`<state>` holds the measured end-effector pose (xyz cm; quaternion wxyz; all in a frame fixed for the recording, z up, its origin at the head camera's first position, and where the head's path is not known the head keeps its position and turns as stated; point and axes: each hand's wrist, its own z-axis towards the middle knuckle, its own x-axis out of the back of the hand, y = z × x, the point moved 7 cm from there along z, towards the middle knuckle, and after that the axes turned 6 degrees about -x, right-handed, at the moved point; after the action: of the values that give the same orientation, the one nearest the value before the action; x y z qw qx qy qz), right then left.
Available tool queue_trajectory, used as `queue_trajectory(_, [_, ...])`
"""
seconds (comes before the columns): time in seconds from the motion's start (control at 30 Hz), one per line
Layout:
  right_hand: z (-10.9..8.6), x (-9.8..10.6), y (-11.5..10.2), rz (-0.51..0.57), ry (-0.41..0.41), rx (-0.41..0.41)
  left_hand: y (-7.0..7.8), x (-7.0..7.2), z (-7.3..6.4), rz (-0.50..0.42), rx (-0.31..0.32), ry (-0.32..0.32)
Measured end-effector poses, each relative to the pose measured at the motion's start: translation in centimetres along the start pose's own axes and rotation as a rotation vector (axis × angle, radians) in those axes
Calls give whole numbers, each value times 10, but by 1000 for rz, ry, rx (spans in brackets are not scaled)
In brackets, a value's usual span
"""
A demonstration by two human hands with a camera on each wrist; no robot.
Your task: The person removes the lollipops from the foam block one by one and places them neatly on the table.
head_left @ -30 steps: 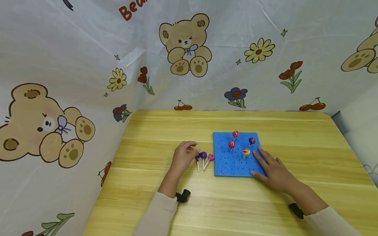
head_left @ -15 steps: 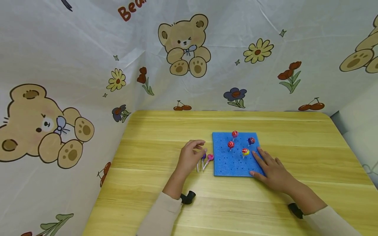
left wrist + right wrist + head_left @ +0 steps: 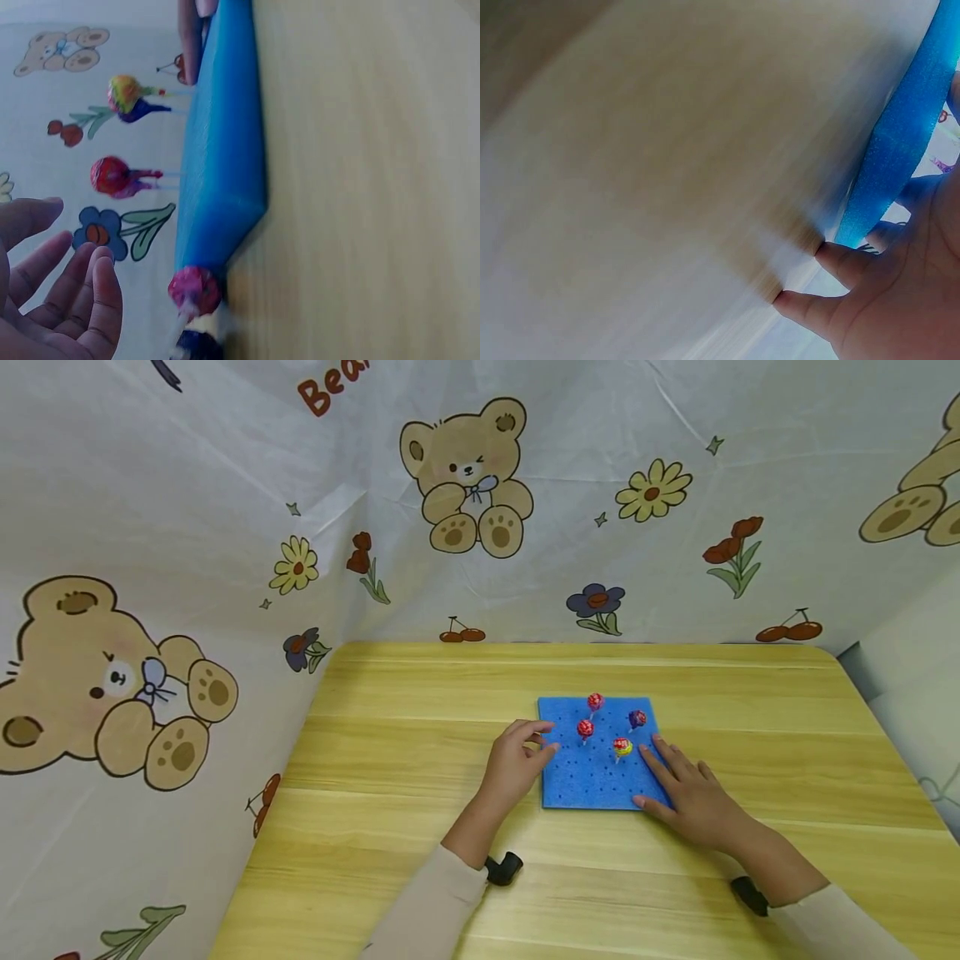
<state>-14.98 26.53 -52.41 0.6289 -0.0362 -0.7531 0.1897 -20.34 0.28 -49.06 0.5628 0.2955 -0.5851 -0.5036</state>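
Observation:
A blue foam board (image 3: 592, 785) dotted with small holes lies on the table, several lollipops stuck upright in it. Two are red, the front red lollipop (image 3: 585, 727) and the back red lollipop (image 3: 596, 702); a dark purple lollipop (image 3: 637, 718) and a yellow-and-red lollipop (image 3: 622, 747) stand to their right. My left hand (image 3: 517, 768) holds nothing, its loosely bent fingers over the board's left edge. Beside that edge lie a pink lollipop (image 3: 196, 289) and a dark lollipop (image 3: 196, 346), hidden by the hand in the head view. My right hand (image 3: 693, 797) rests on the board's right edge.
The wooden table (image 3: 375, 735) extends around the board. Behind it and to the left hangs a white cloth (image 3: 337, 468) printed with bears and flowers. Each wrist carries a black camera mount, such as the left mount (image 3: 504, 868).
My left hand has moved right, from beside the loose lollipops to over the board's left edge, now covering them in the head view. The right hand and the board stay put.

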Motion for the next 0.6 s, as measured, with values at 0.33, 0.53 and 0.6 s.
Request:
queue_trajectory(0.33, [0, -3, 2, -4, -2, -3, 5, -23, 3, 22, 10, -19])
queue_trajectory(0.53, [0, -2, 1, -6, 5, -1, 4, -29, 9, 36, 11, 3])
queue_trajectory(0.6, [0, -1, 0, -1, 9, 2, 5, -31, 11, 42, 6, 8])
